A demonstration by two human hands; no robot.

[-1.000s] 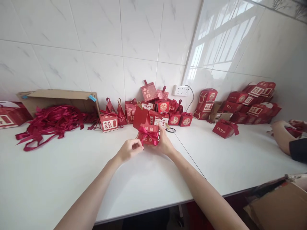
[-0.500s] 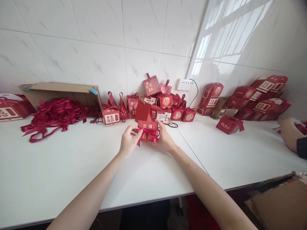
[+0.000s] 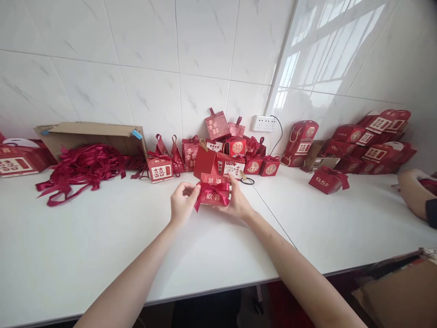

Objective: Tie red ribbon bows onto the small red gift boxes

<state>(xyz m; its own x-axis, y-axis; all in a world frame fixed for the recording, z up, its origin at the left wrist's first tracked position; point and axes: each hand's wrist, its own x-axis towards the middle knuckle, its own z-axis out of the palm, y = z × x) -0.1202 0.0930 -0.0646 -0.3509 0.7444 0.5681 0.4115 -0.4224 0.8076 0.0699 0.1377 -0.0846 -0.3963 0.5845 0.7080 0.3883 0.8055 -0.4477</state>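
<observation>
A small red gift box (image 3: 212, 197) with pale lettering and a dark red ribbon bow (image 3: 214, 187) is at the middle of the white table. My right hand (image 3: 238, 199) wraps round its right side, thumb or finger along the upper edge. On the left, my left hand (image 3: 183, 199) pinches at the ribbon by the box's left edge; its fingertips are curled together. Directly behind the held box stands a plain red peaked box (image 3: 205, 163) with a gold loop.
Finished-looking red boxes (image 3: 253, 164) line the tiled wall. A ribbon pile (image 3: 89, 167) spills from a cardboard box (image 3: 92, 128) at left. A bowed box (image 3: 328, 180) and stacked boxes (image 3: 375, 155) stand right. Another person's arm (image 3: 414, 193) shows far right.
The bow's loops look more spread, and the lettering on the box front shows more. My left hand has drawn slightly left of the bow's middle. The whole view has shifted a little.
</observation>
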